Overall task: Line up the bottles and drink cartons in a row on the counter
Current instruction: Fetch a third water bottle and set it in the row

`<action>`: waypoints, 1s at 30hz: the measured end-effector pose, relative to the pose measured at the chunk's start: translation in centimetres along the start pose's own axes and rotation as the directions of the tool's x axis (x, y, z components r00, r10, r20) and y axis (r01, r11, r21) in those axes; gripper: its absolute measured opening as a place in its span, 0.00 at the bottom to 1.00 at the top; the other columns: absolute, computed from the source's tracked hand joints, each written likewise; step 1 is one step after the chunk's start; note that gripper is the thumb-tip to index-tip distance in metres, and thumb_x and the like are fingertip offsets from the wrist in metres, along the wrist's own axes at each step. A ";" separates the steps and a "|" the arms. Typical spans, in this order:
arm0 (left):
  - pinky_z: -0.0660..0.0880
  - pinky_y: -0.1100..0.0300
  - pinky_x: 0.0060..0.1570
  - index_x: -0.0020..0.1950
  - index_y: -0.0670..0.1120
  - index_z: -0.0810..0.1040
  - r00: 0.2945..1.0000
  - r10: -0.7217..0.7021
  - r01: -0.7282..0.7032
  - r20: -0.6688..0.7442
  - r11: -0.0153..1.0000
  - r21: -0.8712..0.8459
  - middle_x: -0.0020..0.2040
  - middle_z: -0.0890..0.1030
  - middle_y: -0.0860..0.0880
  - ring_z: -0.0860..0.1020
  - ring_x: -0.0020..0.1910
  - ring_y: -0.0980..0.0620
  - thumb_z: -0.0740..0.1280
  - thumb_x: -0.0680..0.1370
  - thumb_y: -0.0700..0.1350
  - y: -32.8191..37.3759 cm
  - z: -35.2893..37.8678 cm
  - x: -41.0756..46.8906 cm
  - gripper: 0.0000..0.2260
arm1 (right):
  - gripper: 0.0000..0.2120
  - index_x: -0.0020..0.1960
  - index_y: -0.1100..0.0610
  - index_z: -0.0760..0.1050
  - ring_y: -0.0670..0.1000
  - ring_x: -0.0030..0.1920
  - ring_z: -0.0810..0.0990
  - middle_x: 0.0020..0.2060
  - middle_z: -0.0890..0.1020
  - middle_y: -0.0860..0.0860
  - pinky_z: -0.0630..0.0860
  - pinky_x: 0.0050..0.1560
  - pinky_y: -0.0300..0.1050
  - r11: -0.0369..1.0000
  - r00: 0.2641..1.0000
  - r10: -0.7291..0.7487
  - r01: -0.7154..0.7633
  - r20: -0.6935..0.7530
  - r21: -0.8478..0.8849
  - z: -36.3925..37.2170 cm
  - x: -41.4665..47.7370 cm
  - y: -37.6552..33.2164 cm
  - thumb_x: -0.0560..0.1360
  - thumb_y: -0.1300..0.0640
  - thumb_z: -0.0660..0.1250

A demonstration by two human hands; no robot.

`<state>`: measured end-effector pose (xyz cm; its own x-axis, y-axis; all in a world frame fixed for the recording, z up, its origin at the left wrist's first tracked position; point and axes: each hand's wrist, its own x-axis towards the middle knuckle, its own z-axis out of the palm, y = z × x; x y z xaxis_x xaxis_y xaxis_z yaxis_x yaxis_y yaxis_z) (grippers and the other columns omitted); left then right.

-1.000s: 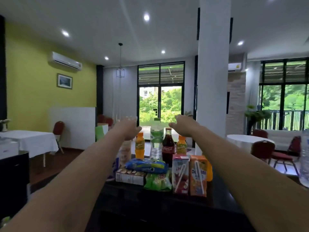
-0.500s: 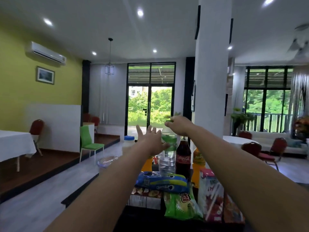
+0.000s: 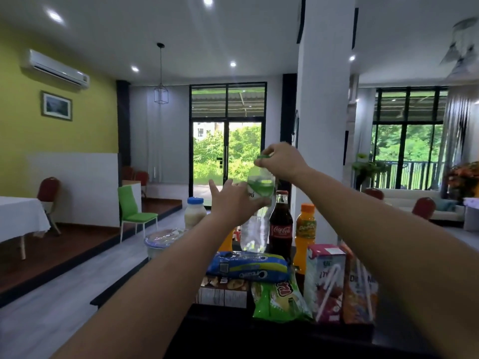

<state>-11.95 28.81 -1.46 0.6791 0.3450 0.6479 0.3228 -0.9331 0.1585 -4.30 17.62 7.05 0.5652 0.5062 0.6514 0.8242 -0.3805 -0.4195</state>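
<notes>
Water bottle just beside cola bottle

Left arm: bare from the wrist to the near edge of view.
Right arm: bare from the wrist to the near right edge.
Left hand: bare, wrist uncovered.
Right hand: bare, wrist uncovered.
</notes>
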 end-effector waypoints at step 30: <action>0.75 0.55 0.44 0.64 0.45 0.71 0.974 0.222 -0.217 -0.056 0.817 -0.535 0.55 0.81 0.46 0.78 0.47 0.49 0.68 0.71 0.63 34.7 -5.4 -3.0 0.30 | 0.16 0.54 0.58 0.79 0.49 0.46 0.77 0.46 0.80 0.50 0.71 0.48 0.42 0.976 0.967 0.080 -0.125 -0.240 -0.176 -32.7 -13.1 10.4 0.72 0.50 0.74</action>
<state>-6.37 -5.14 6.10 0.6959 0.1233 0.7074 -0.2360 -0.8911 0.3875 -4.28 -18.33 14.83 0.6045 0.2731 0.7483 0.7280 -0.5709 -0.3798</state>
